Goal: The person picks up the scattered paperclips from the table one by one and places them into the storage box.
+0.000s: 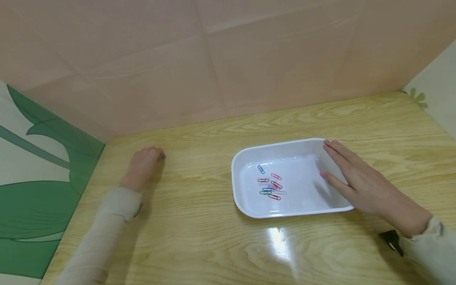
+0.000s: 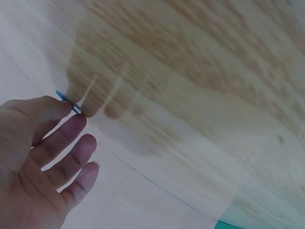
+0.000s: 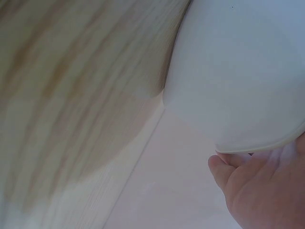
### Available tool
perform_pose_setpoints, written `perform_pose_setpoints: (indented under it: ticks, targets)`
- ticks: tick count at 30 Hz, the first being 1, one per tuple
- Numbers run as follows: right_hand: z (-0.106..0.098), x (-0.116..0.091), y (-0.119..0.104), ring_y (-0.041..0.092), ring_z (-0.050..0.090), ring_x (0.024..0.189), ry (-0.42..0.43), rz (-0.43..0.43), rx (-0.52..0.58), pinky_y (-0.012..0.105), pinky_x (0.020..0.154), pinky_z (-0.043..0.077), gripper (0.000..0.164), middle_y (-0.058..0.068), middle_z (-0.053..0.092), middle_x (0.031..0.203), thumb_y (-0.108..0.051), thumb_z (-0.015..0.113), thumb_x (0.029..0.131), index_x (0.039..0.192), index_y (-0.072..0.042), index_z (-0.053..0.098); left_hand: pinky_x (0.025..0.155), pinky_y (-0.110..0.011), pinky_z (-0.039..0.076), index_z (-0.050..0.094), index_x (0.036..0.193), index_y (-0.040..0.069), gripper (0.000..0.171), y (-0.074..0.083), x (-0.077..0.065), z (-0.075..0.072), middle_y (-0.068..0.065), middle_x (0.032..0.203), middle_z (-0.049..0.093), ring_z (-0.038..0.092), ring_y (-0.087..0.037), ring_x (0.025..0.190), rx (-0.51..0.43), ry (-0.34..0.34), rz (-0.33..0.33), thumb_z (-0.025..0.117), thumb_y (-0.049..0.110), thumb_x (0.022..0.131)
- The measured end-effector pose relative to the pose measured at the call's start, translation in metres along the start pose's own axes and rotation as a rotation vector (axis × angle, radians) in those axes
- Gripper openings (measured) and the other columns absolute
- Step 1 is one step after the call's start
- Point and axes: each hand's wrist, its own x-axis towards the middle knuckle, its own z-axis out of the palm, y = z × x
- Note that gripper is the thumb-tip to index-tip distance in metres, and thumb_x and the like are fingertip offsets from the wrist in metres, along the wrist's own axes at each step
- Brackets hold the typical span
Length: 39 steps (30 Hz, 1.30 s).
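Note:
At the left of the table in the head view, my left hand (image 1: 144,166) pinches a blue paper clip (image 2: 61,95) between thumb and index finger. Its other fingers are bent loosely in the left wrist view. A white tray (image 1: 246,211) stands right of the middle, holding several coloured paper clips (image 1: 274,186) in a loose group at its left side. My right hand (image 1: 360,182) rests at the tray's right rim with its fingers extended and the thumb over the inside. In the right wrist view that hand touches the rim (image 3: 267,147).
The wood-grain table (image 1: 189,221) meets a pinkish covered wall (image 1: 160,71) at the back. A panel with green leaf shapes (image 1: 35,209) stands along the left edge. Below the right wrist, a small black item (image 1: 392,240) shows at the sleeve.

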Motion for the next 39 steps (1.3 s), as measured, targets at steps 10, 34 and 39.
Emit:
perform_pose_setpoints:
  ticks: [10,34,39]
  targets:
    - [0.000,-0.001,0.000,0.035,0.013,0.154,-0.005,0.008,0.006,0.036,0.127,0.002,0.070,0.021,0.020,0.163,-0.028,0.053,0.102,0.156,0.001,0.020,0.083,-0.048,0.055,0.069,0.103,0.001,0.017,0.005,-0.001,-0.003,-0.019,0.100,0.070,0.066,-0.035,0.094,-0.075,-0.049,0.015,0.064,0.002,0.087]
    - [0.000,0.002,0.000,0.036,0.014,0.153,0.003,0.002,0.009,0.037,0.127,0.003,0.070,0.022,0.021,0.163,-0.029,0.054,0.102,0.156,0.002,0.021,0.066,-0.029,0.050,0.070,0.097,0.005,0.008,0.037,0.002,-0.004,-0.006,0.083,0.068,0.059,-0.016,0.073,-0.382,0.044,0.252,0.068,0.005,0.089]
    - [-0.001,0.001,0.001,0.035,0.013,0.154,-0.006,0.014,0.007,0.039,0.127,0.003,0.071,0.021,0.020,0.163,-0.029,0.054,0.102,0.156,0.001,0.020,0.073,-0.034,0.053,0.071,0.103,0.005,0.013,0.057,0.002,-0.010,-0.006,0.088,0.070,0.062,-0.019,0.081,-0.395,0.050,0.275,0.067,0.005,0.091]
